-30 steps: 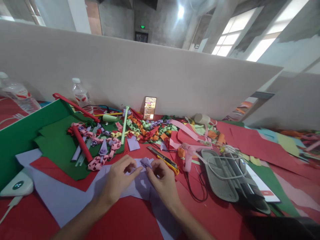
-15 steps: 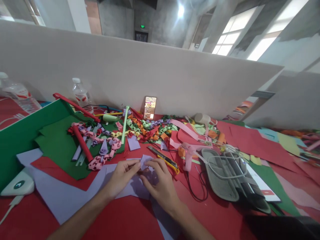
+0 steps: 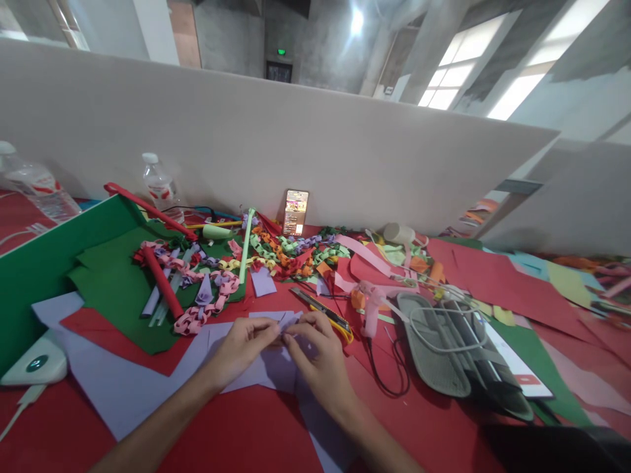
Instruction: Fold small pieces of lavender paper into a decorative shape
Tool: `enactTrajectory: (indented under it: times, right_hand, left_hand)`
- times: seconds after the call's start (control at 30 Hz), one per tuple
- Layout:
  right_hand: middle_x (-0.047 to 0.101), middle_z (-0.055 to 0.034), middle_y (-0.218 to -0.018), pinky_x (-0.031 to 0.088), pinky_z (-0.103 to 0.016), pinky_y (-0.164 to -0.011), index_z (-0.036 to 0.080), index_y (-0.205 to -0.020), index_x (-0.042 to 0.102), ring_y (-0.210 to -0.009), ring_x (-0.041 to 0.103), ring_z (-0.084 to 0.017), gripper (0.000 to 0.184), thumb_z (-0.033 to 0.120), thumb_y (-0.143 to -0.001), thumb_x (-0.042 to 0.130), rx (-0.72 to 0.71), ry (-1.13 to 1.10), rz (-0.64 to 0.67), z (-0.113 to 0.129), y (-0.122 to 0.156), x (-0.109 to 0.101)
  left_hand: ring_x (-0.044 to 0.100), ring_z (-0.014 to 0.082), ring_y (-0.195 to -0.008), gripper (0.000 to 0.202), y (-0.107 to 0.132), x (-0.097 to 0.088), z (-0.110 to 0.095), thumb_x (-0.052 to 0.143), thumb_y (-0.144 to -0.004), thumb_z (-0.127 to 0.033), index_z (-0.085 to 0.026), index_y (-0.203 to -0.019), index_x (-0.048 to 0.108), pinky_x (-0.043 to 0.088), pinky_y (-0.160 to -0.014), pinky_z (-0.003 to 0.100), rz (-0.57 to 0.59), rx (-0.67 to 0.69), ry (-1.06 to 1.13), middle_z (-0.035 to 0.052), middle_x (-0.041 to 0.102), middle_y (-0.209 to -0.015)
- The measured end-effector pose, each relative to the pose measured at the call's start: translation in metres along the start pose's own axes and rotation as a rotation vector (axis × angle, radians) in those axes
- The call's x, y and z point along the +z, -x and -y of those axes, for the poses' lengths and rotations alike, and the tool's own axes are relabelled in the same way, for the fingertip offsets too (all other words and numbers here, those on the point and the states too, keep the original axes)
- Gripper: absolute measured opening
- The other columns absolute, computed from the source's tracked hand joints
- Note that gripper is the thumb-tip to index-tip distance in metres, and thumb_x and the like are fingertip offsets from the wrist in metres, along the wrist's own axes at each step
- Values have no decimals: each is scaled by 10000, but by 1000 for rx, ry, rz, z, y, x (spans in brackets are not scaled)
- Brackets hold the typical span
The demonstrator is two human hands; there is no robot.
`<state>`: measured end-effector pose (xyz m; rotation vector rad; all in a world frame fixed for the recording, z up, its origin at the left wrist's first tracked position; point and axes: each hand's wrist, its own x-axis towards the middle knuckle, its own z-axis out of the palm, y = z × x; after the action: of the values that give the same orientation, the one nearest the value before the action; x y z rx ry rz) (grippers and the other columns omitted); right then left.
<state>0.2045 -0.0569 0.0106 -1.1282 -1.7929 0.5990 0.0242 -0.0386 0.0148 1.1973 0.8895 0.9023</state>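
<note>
Between my hands is a small piece of purple paper, mostly covered by the fingers. My left hand pinches its left side with thumb and forefinger. From the right, my right hand grips it, fingers curled and thumb pressed in. The fingertips of both hands nearly meet. Larger purple paper sheets lie beneath the hands on the red tabletop. Just beyond my right hand rests a yellow utility knife with its blade part showing. A purple paper square lies beyond the hands.
A pink glue gun with a black cord lies to the right, beside a grey pouch. Paper chains and scraps cover the back. A phone leans against the white partition. A water bottle stands back left.
The purple piece is turned and lowered between my fingers, so less of it shows. My right fingers have closed in towards my left fingertips. Everything else stays put.
</note>
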Motion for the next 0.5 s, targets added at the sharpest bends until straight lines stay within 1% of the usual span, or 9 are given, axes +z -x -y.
enactTrajectory:
  times: [0.07, 0.13, 0.17, 0.2, 0.27, 0.33, 0.4, 0.5]
  right_hand:
    - [576, -45, -957, 466, -324, -803, 232, -890, 701, -920, 568, -203, 87, 188, -909, 628, 67, -53, -19, 1, -1, 1]
    - [569, -35, -920, 458, -314, -773, 224, -845, 686, -880, 557, -196, 72, 190, -892, 644, 112, -77, -44, 2, -3, 2]
    - [564, -31, -903, 453, -309, -756, 221, -828, 679, -858, 550, -193, 69, 192, -885, 652, 126, -80, -58, 2, -4, 2]
    - [560, -28, -890, 447, -306, -740, 218, -820, 672, -838, 543, -190, 64, 194, -878, 659, 135, -80, -72, 2, -5, 2]
    - [567, -24, -878, 437, -301, -714, 216, -839, 665, -810, 535, -185, 41, 194, -873, 662, 139, -85, -90, 2, -6, 1]
    - [584, -25, -885, 431, -297, -699, 215, -875, 664, -799, 536, -180, 28, 192, -881, 650, 137, -104, -83, 2, -7, 0]
    - [592, -31, -911, 430, -295, -696, 217, -902, 669, -804, 545, -177, 61, 195, -910, 612, 131, -129, -55, 3, -6, 0]
    - [579, -36, -952, 437, -293, -709, 225, -934, 676, -836, 557, -175, 113, 201, -945, 566, 114, -145, -14, 6, -4, 0]
  left_hand:
    - [671, 186, -781, 260, 1, -1, -1, 688, -878, -407, -159, -857, 762, 513, -710, 249, 18, -15, -35, 43, 760, -831]
    - [665, 171, -731, 261, 1, -1, -2, 707, -863, -410, -156, -828, 756, 483, -637, 224, 17, -35, -65, 37, 759, -803]
    - [672, 175, -731, 269, 2, -1, -3, 709, -860, -414, -153, -818, 757, 486, -638, 225, 14, -45, -67, 39, 761, -795]
    - [686, 185, -753, 277, 2, 0, -3, 707, -859, -417, -149, -820, 763, 502, -669, 236, 13, -50, -59, 46, 767, -801]
    - [715, 216, -827, 289, 1, 0, -3, 709, -855, -425, -144, -871, 779, 535, -777, 281, 9, -61, -22, 65, 785, -840]
    - [731, 237, -854, 319, 0, 0, -3, 728, -833, -442, -136, -903, 784, 547, -839, 324, -13, -85, 25, 82, 795, -847]
    - [738, 242, -822, 345, 0, -1, -3, 756, -802, -458, -127, -893, 784, 560, -825, 337, -54, -113, 53, 91, 796, -819]
    - [735, 230, -782, 363, 0, -1, -3, 786, -766, -471, -121, -863, 784, 564, -803, 327, -91, -132, 70, 92, 794, -789]
